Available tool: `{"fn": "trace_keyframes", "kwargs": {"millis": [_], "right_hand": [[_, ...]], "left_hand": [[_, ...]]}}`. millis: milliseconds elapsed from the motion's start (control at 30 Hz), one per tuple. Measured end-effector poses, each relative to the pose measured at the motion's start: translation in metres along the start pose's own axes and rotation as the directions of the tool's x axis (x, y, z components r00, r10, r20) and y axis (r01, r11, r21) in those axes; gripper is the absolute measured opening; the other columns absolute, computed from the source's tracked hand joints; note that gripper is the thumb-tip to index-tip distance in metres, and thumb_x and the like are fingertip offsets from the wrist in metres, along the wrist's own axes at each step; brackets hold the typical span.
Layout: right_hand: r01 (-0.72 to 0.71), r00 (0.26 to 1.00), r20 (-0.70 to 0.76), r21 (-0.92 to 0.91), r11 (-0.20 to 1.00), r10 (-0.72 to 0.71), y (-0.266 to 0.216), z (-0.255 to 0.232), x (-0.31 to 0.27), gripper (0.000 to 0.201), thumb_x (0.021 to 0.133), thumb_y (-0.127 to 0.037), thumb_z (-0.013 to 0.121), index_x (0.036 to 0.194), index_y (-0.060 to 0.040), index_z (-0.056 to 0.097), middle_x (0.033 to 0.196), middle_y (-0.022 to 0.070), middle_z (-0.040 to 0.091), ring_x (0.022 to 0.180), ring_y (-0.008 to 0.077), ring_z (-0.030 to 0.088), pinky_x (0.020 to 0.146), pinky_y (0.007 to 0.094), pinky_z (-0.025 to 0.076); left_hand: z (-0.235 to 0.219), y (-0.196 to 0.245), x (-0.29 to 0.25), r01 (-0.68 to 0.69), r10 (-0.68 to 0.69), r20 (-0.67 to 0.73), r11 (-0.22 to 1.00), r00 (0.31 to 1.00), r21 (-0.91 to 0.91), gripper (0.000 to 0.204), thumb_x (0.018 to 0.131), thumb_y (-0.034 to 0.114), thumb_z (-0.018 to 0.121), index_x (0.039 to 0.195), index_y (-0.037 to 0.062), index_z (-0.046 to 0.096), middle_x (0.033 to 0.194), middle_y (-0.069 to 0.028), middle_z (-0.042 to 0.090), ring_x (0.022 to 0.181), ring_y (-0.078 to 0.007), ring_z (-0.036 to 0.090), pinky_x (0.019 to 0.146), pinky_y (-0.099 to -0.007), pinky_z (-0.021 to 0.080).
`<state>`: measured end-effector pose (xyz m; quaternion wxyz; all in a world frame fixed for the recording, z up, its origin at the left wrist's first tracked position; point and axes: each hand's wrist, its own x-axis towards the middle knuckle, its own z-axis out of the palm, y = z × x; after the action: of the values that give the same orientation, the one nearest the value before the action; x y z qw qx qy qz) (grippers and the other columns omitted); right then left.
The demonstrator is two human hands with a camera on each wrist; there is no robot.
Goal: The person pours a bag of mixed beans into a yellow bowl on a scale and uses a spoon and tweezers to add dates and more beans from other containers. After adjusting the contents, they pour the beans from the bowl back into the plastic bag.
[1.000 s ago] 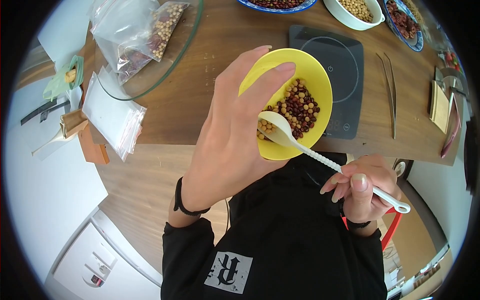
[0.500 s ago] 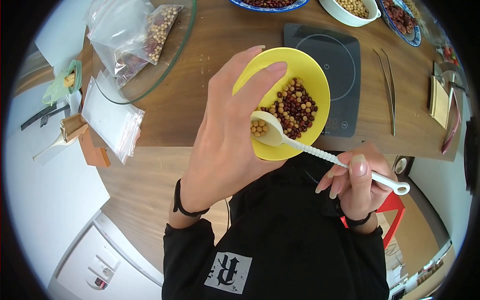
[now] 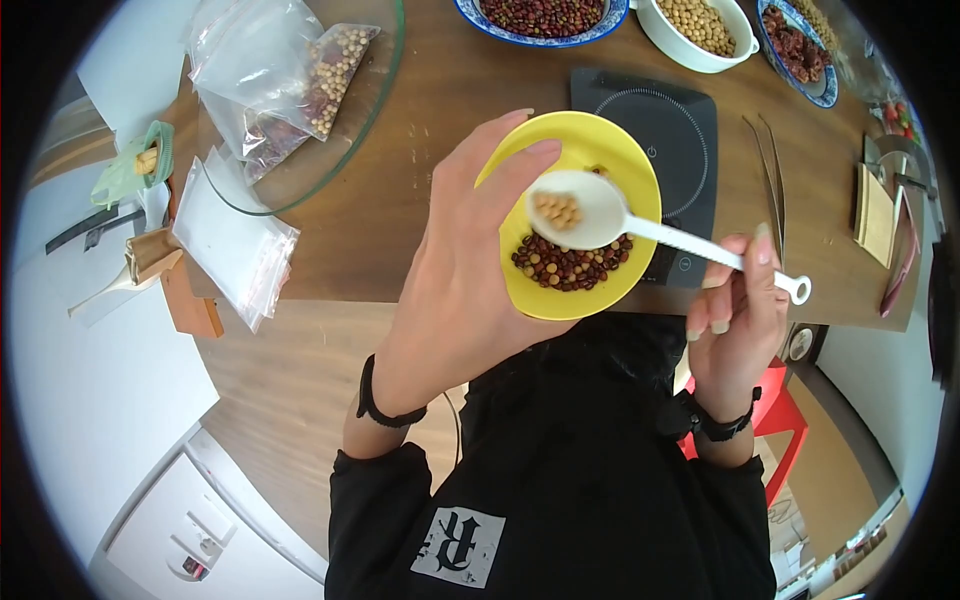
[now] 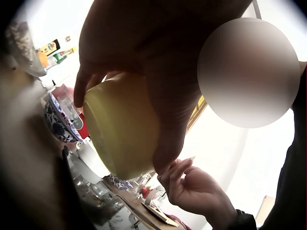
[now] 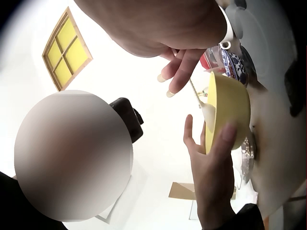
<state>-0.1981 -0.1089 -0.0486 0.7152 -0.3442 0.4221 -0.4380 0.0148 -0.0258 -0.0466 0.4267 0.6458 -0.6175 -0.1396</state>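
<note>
My left hand (image 3: 450,265) grips a yellow bowl (image 3: 632,170) by its side, thumb and fingers spread around the rim. Red-brown and tan beans (image 3: 575,270) lie together in the bowl's bottom. A white spoon (image 3: 605,222) is over the bowl's mouth, carrying several tan beans (image 3: 557,210) in its scoop. Near the end of its ridged handle, my right hand (image 3: 742,315) pinches the spoon. From the left wrist, the outside of the bowl (image 4: 122,129) shows under the palm. The right wrist view has the spoon's scoop (image 5: 208,115) at the bowl's rim.
Behind the bowl lies a black induction cooktop (image 3: 690,125), with long tweezers (image 3: 775,185) to its right. At the back stand a bowl of red beans (image 3: 545,18), a white bowl of tan beans (image 3: 700,30) and a patterned dish (image 3: 825,88). Left are filled plastic bags (image 3: 260,75) and flat clear bags (image 3: 235,240).
The spoon has risen out of the beans and moved right over the bowl with tan beans in it. My right hand has moved up with it. The left hand keeps its grip on the bowl.
</note>
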Motion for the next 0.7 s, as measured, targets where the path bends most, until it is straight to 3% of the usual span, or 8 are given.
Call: {"fn": "trace_keyframes", "kwargs": {"millis": [133,267,400,467,600,700], "right_hand": [[0.031,0.998,-0.051,0.102,0.994,-0.025,-0.016,-0.007,0.02,0.041,0.108,-0.032,0.046,0.1,0.0036,0.064,0.073,0.0061,0.061,0.049,0.006,0.045,0.037,0.0217,0.041],[0.119,0.99,-0.099,0.151,0.981,-0.105,-0.03,-0.022,0.049,0.038,0.108,-0.03,0.049,0.107,0.0046,0.064,0.079,0.0073,0.064,0.058,0.0063,0.048,0.047,0.0214,0.044],[0.213,0.963,-0.193,0.113,0.971,-0.188,-0.042,-0.028,0.09,0.038,0.107,-0.028,0.051,0.114,0.0067,0.063,0.085,0.0098,0.067,0.064,0.0085,0.052,0.058,0.0239,0.049],[0.253,0.957,-0.166,0.084,0.964,-0.237,-0.045,-0.03,0.107,0.037,0.106,-0.026,0.053,0.115,0.0081,0.063,0.088,0.0112,0.068,0.067,0.0105,0.056,0.063,0.0253,0.052],[0.38,0.908,-0.167,-0.059,0.923,-0.385,-0.042,-0.024,0.136,0.036,0.106,-0.023,0.055,0.118,0.0095,0.062,0.091,0.0123,0.069,0.073,0.0132,0.063,0.07,0.0287,0.058],[0.477,0.853,0.003,-0.41,0.778,-0.521,-0.036,-0.014,0.146,0.03,0.104,-0.019,0.058,0.116,0.0066,0.067,0.092,0.0127,0.068,0.069,0.0149,0.066,0.068,0.029,0.059]], "left_hand": [[0.002,-0.002,-0.001,0.021,-0.021,0.002,0.999,1.0,-0.044,0.112,0.055,0.016,0.099,0.144,0.0128,0.032,0.147,-0.0222,0.044,0.132,-0.038,0.049,0.108,-0.0461,0.044],[0.002,0.001,0.0,0.112,-0.111,0.036,0.993,0.993,-0.043,0.111,0.055,0.016,0.099,0.143,0.0117,0.031,0.146,-0.0228,0.044,0.133,-0.0383,0.049,0.109,-0.0463,0.043],[0.002,0.0,-0.002,0.085,-0.081,0.03,0.985,0.996,-0.149,0.112,0.054,0.016,0.099,0.143,0.0138,0.03,0.146,-0.0241,0.042,0.132,-0.0395,0.049,0.108,-0.048,0.044],[0.0,0.0,-0.003,0.072,-0.07,0.018,0.984,0.997,-0.164,0.113,0.054,0.015,0.099,0.143,0.0147,0.03,0.147,-0.0248,0.041,0.133,-0.0394,0.048,0.107,-0.0487,0.045],[-0.004,0.004,-0.005,0.081,-0.084,-0.007,0.977,0.996,-0.196,0.114,0.054,0.015,0.099,0.143,0.0159,0.029,0.147,-0.0259,0.039,0.135,-0.0401,0.046,0.108,-0.0494,0.044],[-0.006,0.008,-0.003,0.06,-0.065,-0.009,0.965,0.998,-0.256,0.114,0.053,0.015,0.1,0.143,0.0171,0.03,0.148,-0.0264,0.039,0.135,-0.0407,0.045,0.109,-0.0503,0.044]]}}
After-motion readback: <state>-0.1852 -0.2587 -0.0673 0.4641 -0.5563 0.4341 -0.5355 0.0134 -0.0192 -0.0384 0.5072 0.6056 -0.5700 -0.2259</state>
